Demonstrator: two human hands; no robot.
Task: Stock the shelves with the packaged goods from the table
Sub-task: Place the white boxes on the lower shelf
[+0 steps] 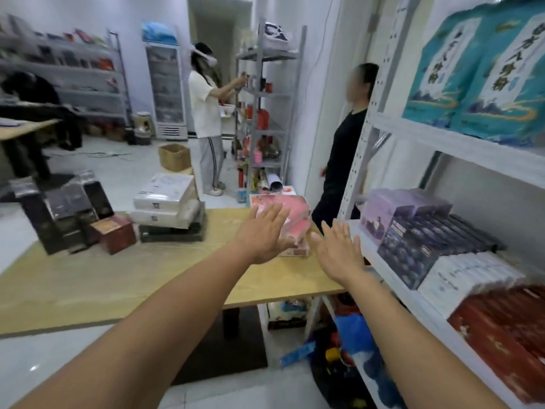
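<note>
A stack of pink packaged boxes sits at the far right corner of the wooden table. My left hand is stretched out flat in front of that stack, fingers apart, holding nothing. My right hand is also spread and empty, just right of the stack, near the white shelf. On the shelf lie purple boxes, dark blue boxes, white boxes and red boxes. Teal bags stand on the level above.
White flat boxes are stacked mid-table. Dark boxes and a brown box stand at the left. A person in black stands beyond the shelf's end. Another person works at a grey rack. Bags lie under the shelf.
</note>
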